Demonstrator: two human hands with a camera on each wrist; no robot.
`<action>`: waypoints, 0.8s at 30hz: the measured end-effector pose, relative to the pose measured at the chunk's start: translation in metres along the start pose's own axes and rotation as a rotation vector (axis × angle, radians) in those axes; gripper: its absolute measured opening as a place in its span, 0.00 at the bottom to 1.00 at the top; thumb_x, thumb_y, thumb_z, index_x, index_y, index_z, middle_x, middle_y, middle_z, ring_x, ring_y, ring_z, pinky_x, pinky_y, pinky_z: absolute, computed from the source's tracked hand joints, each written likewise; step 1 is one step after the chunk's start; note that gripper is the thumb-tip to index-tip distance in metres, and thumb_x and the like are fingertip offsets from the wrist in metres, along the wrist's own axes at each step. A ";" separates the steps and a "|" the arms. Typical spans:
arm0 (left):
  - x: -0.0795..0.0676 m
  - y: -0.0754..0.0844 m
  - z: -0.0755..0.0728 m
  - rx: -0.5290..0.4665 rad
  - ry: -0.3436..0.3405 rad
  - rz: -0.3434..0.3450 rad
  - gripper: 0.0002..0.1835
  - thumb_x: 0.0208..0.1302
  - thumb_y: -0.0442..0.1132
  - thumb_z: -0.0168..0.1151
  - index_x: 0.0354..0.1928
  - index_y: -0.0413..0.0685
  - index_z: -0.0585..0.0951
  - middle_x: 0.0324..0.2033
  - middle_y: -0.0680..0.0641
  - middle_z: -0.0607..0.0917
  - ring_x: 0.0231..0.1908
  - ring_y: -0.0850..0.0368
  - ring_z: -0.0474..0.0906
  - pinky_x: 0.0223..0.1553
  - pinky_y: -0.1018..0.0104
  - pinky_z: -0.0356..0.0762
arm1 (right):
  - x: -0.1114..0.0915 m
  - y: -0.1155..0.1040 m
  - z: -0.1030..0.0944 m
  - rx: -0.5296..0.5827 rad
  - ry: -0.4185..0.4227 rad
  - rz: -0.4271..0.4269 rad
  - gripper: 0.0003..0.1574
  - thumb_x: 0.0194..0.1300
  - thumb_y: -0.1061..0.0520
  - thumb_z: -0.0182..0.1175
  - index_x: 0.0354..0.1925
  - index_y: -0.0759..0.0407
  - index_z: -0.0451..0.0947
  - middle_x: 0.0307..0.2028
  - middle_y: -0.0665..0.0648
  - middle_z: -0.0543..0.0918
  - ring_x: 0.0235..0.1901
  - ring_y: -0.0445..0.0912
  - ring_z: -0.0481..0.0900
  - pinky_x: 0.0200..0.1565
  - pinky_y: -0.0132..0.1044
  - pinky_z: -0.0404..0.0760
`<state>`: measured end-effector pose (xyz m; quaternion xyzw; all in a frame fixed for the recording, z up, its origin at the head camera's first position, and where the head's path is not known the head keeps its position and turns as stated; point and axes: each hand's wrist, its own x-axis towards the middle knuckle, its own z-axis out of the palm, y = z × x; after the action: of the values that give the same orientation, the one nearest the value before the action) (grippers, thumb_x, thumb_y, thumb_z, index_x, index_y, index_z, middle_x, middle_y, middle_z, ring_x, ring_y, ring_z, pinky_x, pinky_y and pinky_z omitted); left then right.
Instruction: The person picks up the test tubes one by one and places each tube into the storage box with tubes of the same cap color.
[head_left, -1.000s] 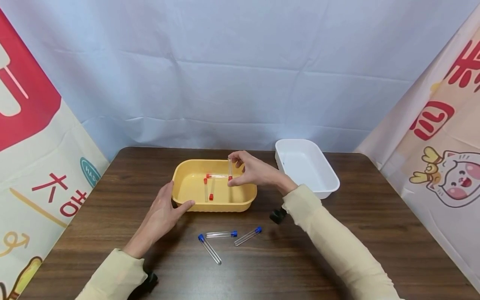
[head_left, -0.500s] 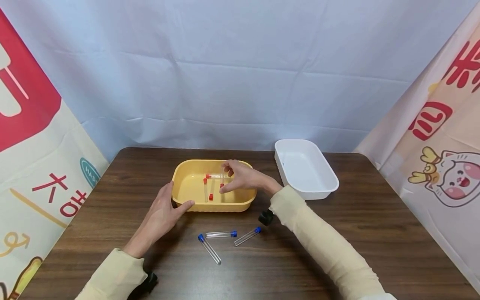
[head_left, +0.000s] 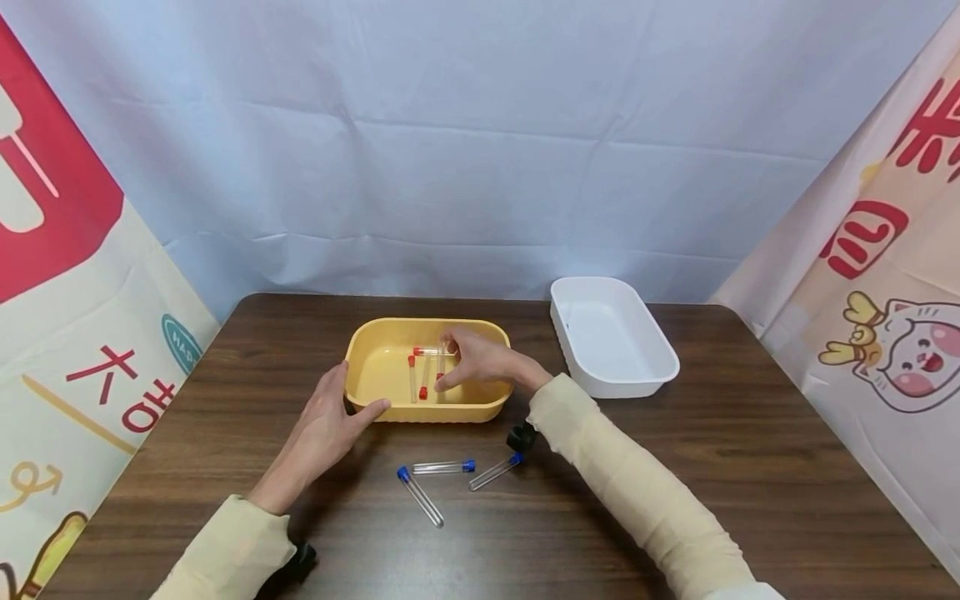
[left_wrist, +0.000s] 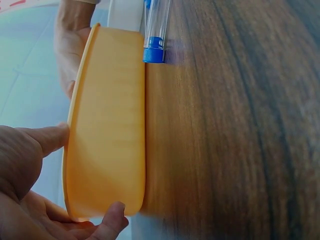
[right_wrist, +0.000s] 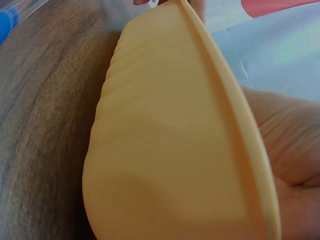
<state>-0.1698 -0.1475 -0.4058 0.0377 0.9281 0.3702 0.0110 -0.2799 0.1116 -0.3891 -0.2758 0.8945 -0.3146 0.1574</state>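
Note:
A yellow plastic tray stands at the middle of the table. My left hand grips its left end, with the thumb at the rim and other fingers round the outer wall. Inside the tray, my right hand pinches a clear test tube with a red cap, held roughly upright close over the bottom. Two red-capped test tubes lie beside it, one of them with a red cap at its far end. Another test tube lies crosswise behind them. In the right wrist view the tray's wall hides the right fingertips.
Three test tubes with blue caps lie on the brown table before the tray: one crosswise, one slanting left, one slanting right. A white tray stands at the back right. A pale curtain hangs behind.
My right hand has moved left and lower into the yellow tray with the red-capped test tube. My left hand stays at the tray's left end.

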 end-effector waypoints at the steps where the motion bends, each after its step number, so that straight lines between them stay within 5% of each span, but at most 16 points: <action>1: 0.000 0.000 0.000 -0.001 0.001 0.001 0.55 0.70 0.61 0.65 0.80 0.32 0.49 0.76 0.30 0.56 0.73 0.34 0.58 0.72 0.38 0.58 | 0.001 0.000 0.001 -0.001 0.000 0.010 0.48 0.55 0.53 0.80 0.65 0.69 0.67 0.51 0.65 0.75 0.45 0.50 0.72 0.50 0.38 0.75; 16: 0.000 -0.001 0.001 0.001 -0.002 -0.008 0.56 0.69 0.62 0.65 0.80 0.33 0.48 0.76 0.31 0.56 0.73 0.34 0.58 0.72 0.38 0.58 | 0.006 0.002 0.009 0.003 -0.029 0.061 0.43 0.52 0.54 0.81 0.58 0.67 0.70 0.42 0.63 0.78 0.37 0.47 0.72 0.39 0.35 0.72; 24: 0.000 -0.001 0.001 -0.005 0.001 -0.004 0.54 0.70 0.60 0.65 0.80 0.33 0.49 0.76 0.31 0.57 0.73 0.35 0.58 0.72 0.38 0.58 | 0.004 -0.001 0.011 -0.033 -0.021 0.102 0.56 0.54 0.54 0.81 0.71 0.70 0.63 0.48 0.61 0.77 0.44 0.49 0.73 0.51 0.39 0.75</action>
<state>-0.1701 -0.1475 -0.4074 0.0354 0.9274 0.3722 0.0114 -0.2779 0.1032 -0.3966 -0.2356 0.9108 -0.2885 0.1778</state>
